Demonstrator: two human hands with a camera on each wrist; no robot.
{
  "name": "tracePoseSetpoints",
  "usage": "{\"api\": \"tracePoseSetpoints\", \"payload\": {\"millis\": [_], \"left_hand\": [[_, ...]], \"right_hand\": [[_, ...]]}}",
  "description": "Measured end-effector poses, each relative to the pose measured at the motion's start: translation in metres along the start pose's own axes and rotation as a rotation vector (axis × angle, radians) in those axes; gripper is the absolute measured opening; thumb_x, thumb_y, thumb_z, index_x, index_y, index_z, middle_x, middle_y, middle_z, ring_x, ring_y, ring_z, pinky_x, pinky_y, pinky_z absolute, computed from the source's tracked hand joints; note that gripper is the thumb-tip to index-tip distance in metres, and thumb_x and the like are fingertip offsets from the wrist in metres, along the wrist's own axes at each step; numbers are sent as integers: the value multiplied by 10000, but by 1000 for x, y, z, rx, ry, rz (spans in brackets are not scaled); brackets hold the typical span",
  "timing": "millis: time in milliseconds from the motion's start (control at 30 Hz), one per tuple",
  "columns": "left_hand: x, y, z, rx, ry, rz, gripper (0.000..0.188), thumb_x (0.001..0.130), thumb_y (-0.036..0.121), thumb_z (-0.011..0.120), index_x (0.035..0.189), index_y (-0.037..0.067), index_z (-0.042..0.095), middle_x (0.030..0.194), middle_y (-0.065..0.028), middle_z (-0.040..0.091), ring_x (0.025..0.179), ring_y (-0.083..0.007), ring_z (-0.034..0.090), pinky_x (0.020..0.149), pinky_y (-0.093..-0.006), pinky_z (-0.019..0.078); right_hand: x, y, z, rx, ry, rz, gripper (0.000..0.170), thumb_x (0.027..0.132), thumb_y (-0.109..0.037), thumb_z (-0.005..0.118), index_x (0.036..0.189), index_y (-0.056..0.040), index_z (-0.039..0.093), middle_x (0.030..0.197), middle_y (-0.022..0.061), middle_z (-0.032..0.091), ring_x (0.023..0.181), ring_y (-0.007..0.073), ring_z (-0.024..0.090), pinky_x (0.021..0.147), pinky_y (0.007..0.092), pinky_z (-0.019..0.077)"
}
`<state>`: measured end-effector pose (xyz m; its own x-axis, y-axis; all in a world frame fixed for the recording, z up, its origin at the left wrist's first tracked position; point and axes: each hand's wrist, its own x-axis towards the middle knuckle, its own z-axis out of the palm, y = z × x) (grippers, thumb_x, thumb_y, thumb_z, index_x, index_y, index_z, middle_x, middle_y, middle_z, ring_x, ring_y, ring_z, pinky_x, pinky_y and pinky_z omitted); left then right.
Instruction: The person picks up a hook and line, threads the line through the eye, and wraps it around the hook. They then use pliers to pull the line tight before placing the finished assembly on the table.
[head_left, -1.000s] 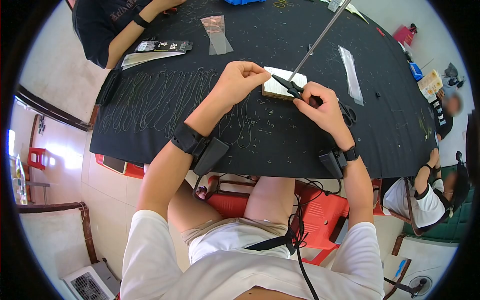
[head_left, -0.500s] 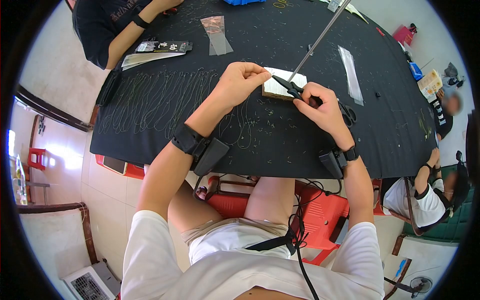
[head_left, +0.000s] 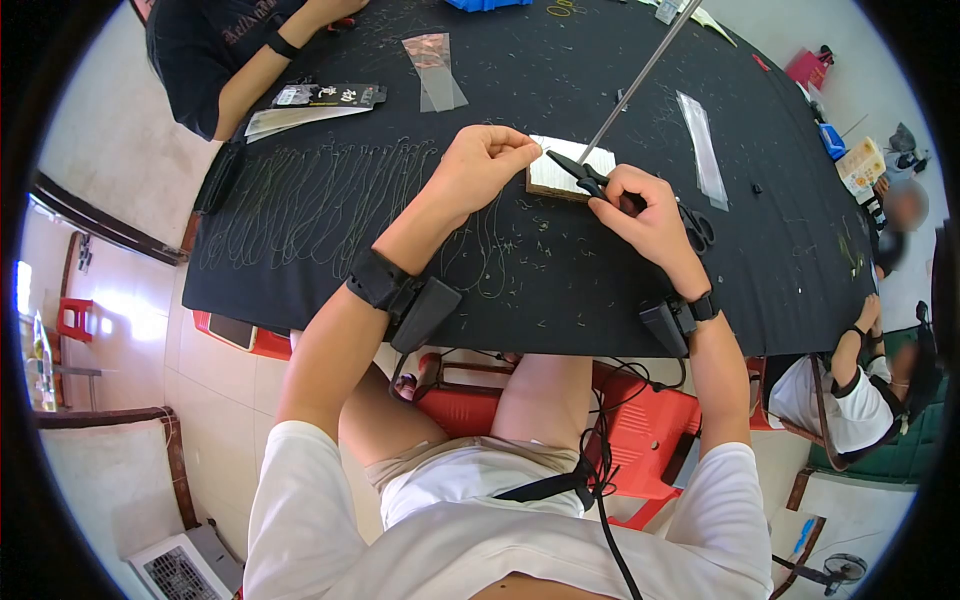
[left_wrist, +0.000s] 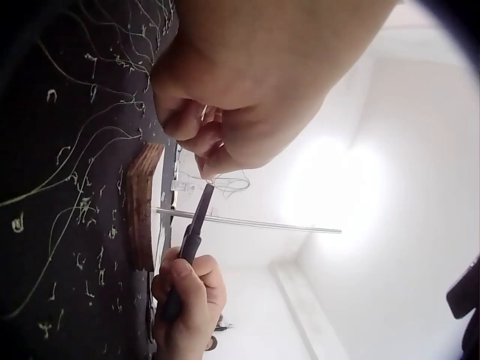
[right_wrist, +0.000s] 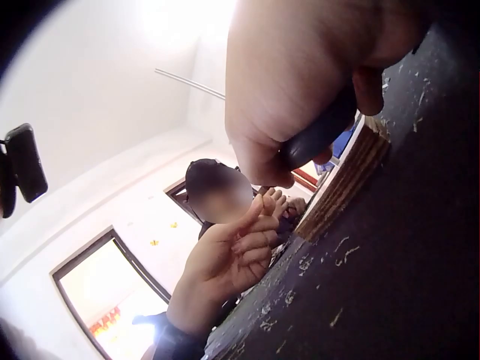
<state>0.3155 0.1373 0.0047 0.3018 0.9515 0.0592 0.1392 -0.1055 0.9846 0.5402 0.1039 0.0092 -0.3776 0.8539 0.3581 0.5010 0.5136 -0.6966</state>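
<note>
My left hand (head_left: 478, 172) pinches a fine thread between thumb and forefinger, above the left edge of a white-topped wooden block (head_left: 556, 180). Black pliers or scissors (head_left: 577, 171) are gripped in my right hand (head_left: 645, 213), their tip pointing at the left fingertips. In the left wrist view the dark tip (left_wrist: 202, 202) is right beneath the pinched fingers of the left hand (left_wrist: 247, 82), where a small loop of thread shows. A thin metal rod (head_left: 630, 90) rises from the block. The right wrist view shows the handle (right_wrist: 322, 135) inside the curled right hand (right_wrist: 292, 82).
Rows of looped threads (head_left: 320, 200) lie left on the black tablecloth (head_left: 580, 290). Black-handled scissors (head_left: 697, 228) are beside the right hand. Plastic sleeves (head_left: 703, 150) lie right, a packet (head_left: 325, 95) upper left. Thread scraps are scattered about. Other people sit around the table.
Both hands and the tool keep nearly the same pose over the block; the whole view has shifted very slightly. At the right, a seated person has moved a little.
</note>
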Motion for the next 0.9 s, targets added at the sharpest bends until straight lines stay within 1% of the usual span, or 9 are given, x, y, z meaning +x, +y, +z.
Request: {"api": "tracePoseSetpoints", "payload": {"millis": [167, 367, 433, 467, 500, 600, 700, 833, 900], "left_hand": [[4, -2, 1, -2, -22, 83, 245, 837, 172, 597, 970, -32, 619, 654, 27, 533, 533, -20, 400, 458, -168, 291], [2, -3, 3, -80, -30, 14, 247, 844, 181, 588, 982, -24, 609, 645, 40, 517, 515, -6, 370, 442, -167, 265], [3, -3, 3, -107, -9, 19, 248, 848, 192, 585, 981, -16, 609, 642, 49, 511, 503, -2, 356, 436, -158, 251], [4, -2, 3, -109, -3, 20, 248, 848, 192, 585, 981, -16, 609, 642, 49, 511, 503, -2, 356, 436, -158, 251], [4, -1, 2, -103, -1, 12, 246, 848, 193, 586, 980, -14, 609, 640, 52, 509, 500, -3, 353, 438, -159, 251], [4, -3, -1, -93, 12, -2, 240, 848, 192, 585, 969, -13, 610, 637, 55, 508, 501, -2, 352, 441, -160, 252], [5, -3, 0, -74, 27, -1, 227, 850, 186, 581, 949, -15, 614, 637, 58, 509, 508, 1, 360, 445, -163, 257], [4, -5, 1, -79, 1, 12, 210, 852, 174, 574, 922, -19, 619, 649, 59, 516, 531, 5, 379, 452, -166, 267], [10, -9, 2, -91, 12, 26, 205, 851, 170, 575, 923, -18, 617, 657, 60, 516, 541, 5, 382, 457, -166, 270]], "right_hand": [[0, -1, -2, 4, 21, 7, 258, 724, -110, 667, 625, -47, 437, 620, -10, 413, 532, 70, 335, 483, 226, 267], [-1, -2, 1, 42, 24, 11, 287, 725, -106, 666, 656, -77, 388, 625, -18, 432, 559, 51, 370, 503, 204, 291], [1, -7, 2, 94, 59, 60, 305, 721, -114, 671, 712, -100, 366, 619, -26, 423, 570, 45, 379, 515, 191, 310], [1, -5, 2, 103, 50, 85, 291, 715, -111, 671, 817, -100, 399, 634, -25, 464, 585, 38, 405, 527, 183, 333], [0, -5, 5, 105, 43, 83, 291, 715, -111, 671, 817, -100, 399, 634, -25, 464, 585, 38, 405, 527, 183, 333], [-1, -6, 11, 220, 82, 126, 397, 718, -96, 657, 1046, -95, 434, 691, -16, 553, 609, 24, 450, 536, 170, 352], [1, -7, 9, 154, 30, 161, 362, 714, -100, 660, 1033, -78, 490, 655, -22, 528, 580, 29, 438, 525, 173, 350], [0, -4, 14, 152, 136, 182, 241, 692, -109, 676, 892, -18, 576, 675, -10, 552, 584, 29, 457, 520, 169, 365], [-1, -6, 13, 151, 132, 157, 243, 687, -104, 671, 894, -12, 584, 670, -14, 545, 574, 25, 447, 506, 166, 352]]}}
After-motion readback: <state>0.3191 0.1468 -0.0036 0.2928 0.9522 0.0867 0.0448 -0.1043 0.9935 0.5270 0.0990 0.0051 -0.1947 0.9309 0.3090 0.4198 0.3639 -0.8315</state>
